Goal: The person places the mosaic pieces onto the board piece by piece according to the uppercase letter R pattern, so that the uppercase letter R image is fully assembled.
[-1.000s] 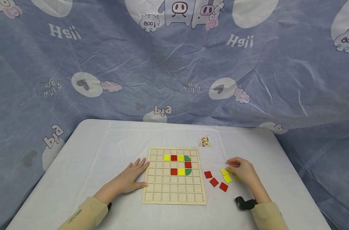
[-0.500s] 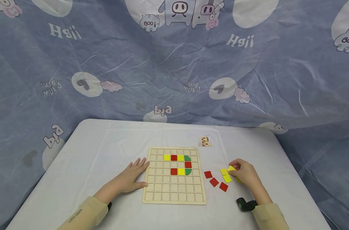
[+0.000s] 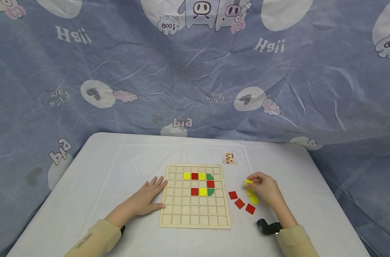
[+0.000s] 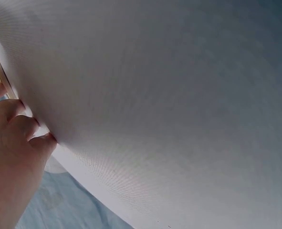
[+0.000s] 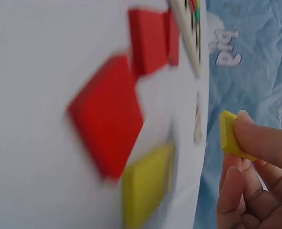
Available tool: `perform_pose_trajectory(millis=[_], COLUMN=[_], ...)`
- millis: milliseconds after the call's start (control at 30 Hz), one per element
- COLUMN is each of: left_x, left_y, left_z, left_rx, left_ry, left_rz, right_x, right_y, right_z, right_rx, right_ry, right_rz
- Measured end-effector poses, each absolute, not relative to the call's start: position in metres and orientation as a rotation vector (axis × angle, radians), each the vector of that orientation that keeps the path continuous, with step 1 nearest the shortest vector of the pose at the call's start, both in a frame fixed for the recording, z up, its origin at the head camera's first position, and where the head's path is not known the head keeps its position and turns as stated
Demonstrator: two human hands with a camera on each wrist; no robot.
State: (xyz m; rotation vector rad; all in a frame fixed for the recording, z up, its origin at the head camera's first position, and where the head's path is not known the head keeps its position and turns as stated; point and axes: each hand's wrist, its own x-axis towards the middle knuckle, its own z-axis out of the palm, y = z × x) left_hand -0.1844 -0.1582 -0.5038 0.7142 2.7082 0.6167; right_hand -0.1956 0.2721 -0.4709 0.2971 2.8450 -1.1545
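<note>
My right hand (image 3: 266,187) pinches a yellow square tile (image 5: 229,136) between thumb and fingers, raised over the table right of the board. Below it lie loose yellow tiles (image 3: 254,200), partly hidden by the hand. Several red square tiles (image 3: 239,203) lie between that hand and the board. My left hand (image 3: 143,198) rests with fingers spread, its fingertips and thumb touching the left edge of a wooden grid board (image 3: 177,210). Set in the board's upper right cells are red tiles (image 3: 195,176), yellow tiles (image 3: 202,176) and green quarter-round tiles (image 3: 210,192).
A small printed card (image 3: 229,157) with a coloured grid pattern lies behind the board's right corner. A white cloth (image 3: 133,153) covers the table. Behind it hangs a blue patterned curtain (image 3: 195,71). A black wrist camera (image 3: 268,227) sits at the right wrist.
My right hand has picked up a yellow tile from the loose ones, then moved left and slightly away from me with it. The left hand and board have stayed put.
</note>
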Motion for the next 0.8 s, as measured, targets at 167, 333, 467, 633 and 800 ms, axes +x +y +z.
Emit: perform_pose_trajectory(millis=[167, 333, 467, 633, 800], left_x=[-0.185, -0.185, -0.185, -0.185, -0.185], left_y=[-0.158, -0.157, -0.157, -0.158, -0.158], left_z=[-0.505, -0.505, -0.506, -0.506, -0.505], left_rx=[0.71, 0.715, 0.714, 0.721, 0.724], left_ry=[2.705, 2.704, 2.705, 2.706, 2.701], left_rz=[0.624, 0.622, 0.615, 0.619, 0.635], right_x=[-0.199, -0.2, -0.201, -0.203, -0.205], right_y=[0.237, 0.201, 0.175, 0.144, 0.12], right_z=[-0.467, -0.469, -0.472, -0.476, -0.481], right_rx=[0.242, 0.129, 0.016, -0.15, -0.282], right_ry=[2.791, 2.742, 2.702, 2.672, 2.675], right_rz=[-1.264, -1.36, -1.414, -1.409, -1.336])
